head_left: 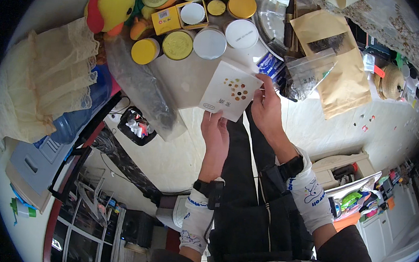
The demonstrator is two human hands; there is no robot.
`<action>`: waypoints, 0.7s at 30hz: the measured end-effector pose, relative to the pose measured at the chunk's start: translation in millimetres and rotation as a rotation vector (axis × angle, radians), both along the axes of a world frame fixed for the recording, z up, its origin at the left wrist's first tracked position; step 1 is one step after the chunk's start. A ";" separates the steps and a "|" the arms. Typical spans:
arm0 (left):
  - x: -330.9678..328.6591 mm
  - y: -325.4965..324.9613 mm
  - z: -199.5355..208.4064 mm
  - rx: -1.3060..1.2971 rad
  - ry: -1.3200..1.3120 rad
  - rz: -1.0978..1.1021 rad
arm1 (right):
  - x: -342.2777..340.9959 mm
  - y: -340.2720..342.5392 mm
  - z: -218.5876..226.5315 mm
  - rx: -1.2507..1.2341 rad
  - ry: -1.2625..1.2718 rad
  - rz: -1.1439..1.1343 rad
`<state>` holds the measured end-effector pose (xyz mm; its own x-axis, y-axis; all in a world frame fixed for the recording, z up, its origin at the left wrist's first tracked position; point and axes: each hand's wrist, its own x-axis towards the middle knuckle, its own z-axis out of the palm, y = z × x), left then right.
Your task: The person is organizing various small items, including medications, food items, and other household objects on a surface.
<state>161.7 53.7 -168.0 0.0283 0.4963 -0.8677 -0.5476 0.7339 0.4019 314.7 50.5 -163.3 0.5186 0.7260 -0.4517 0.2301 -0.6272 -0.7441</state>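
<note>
A flat white box point(231, 92) with small printed pictures of round brown and green items is held up over the front edge of the table, tilted. My left hand point(215, 134) pinches its lower edge, fingertips partly behind it. The right-hand edge is gripped by my right hand point(267, 106), with the thumb in front and some fingers hidden. Just beyond the box stand a round jar with a silver-white lid point(210, 43) and another with a white lid point(242, 34). A blue-and-white packet point(270, 66) lies close to my right fingertips.
Several lidded tins, one a gold-lidded tin point(178, 45), crowd the table's far side near a yellow plush toy point(112, 7). Brown paper pouches point(341, 77) and a clear zip bag point(308, 79) lie to the right. Below on the left stands a black waste bin point(137, 126).
</note>
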 end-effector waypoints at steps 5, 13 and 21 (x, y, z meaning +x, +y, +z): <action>-16.3 6.9 22.2 0.053 0.263 -0.279 | -9.4 -13.2 3.4 -0.152 0.157 -0.079; -36.5 11.9 45.1 0.200 0.593 -0.485 | -31.1 -31.6 -23.2 -0.129 0.395 -0.196; -59.1 55.0 77.4 0.295 0.956 -0.634 | -84.4 -12.7 -28.1 -0.189 0.688 -0.224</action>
<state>102.6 108.8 -90.6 -0.2564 0.8118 -0.5246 0.4952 0.5765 0.6499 230.3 37.8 -191.4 0.2002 0.5142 -0.8340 -0.3967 -0.7358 -0.5488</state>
